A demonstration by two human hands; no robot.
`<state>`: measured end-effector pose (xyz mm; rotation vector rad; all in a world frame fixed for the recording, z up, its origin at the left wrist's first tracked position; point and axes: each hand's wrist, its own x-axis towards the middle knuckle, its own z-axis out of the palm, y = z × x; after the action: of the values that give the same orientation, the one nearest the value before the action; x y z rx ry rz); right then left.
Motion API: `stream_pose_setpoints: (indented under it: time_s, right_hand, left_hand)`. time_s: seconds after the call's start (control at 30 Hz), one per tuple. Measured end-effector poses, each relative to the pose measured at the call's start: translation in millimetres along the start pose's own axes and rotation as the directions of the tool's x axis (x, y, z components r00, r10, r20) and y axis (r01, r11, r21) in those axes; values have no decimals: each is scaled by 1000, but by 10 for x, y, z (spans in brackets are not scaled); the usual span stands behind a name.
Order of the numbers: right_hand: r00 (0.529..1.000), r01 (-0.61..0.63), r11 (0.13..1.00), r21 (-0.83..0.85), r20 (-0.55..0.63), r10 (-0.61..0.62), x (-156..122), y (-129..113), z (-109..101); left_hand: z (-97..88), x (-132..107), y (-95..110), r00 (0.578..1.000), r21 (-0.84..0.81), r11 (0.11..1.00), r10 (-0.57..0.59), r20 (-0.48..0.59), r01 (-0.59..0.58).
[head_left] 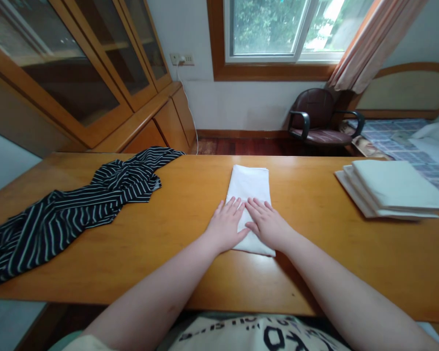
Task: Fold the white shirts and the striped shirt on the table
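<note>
Shirt (249, 336): mine, pale, black lettering, at the near edge of the table (168, 229). Forearms (161, 297): two, bare, reaching forward and converging. Left hand (223, 226) and right hand (269, 226): mine, palms down, fingers straight and slightly spread, laid flat on the cloth (249, 182), gripping nothing, fingertips near each other. Striped cloth (80, 204): black and white, rumpled, to my left, well apart. Stack (402, 187): pale flat pieces, to my right, well apart. Cloth: white, mid-table, folded to a narrow rectangle, long sides running away from me, middle partly covered by my hands. Beyond the table: chair (316, 109), maroon; bed (388, 139), checked; window (267, 29)
</note>
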<state>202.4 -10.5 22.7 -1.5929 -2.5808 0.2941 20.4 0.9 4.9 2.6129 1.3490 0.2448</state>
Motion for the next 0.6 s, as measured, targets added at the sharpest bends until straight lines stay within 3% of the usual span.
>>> stream_pose_setpoints:
  time_s: [0.17, 0.4, 0.5, 0.6]
  right_hand:
    - [986, -146, 988, -50, 77, 149, -23, 75, 58]
    - [953, -204, 978, -34, 221, 207, -80, 295, -17]
    - [954, -234, 970, -61, 179, 242, -109, 357, -17]
    - [965, -260, 960, -106, 20, 263, -127, 305, -47]
  left_hand:
    - [-38, 17, -48, 995, -65, 993, -91, 46, 94]
    - [-135, 42, -159, 984, -96, 989, -96, 149, 111]
    - [-160, 37, -213, 988, -118, 989, -68, 140, 85]
    - [-183, 9, -194, 999, -111, 993, -36, 41, 40]
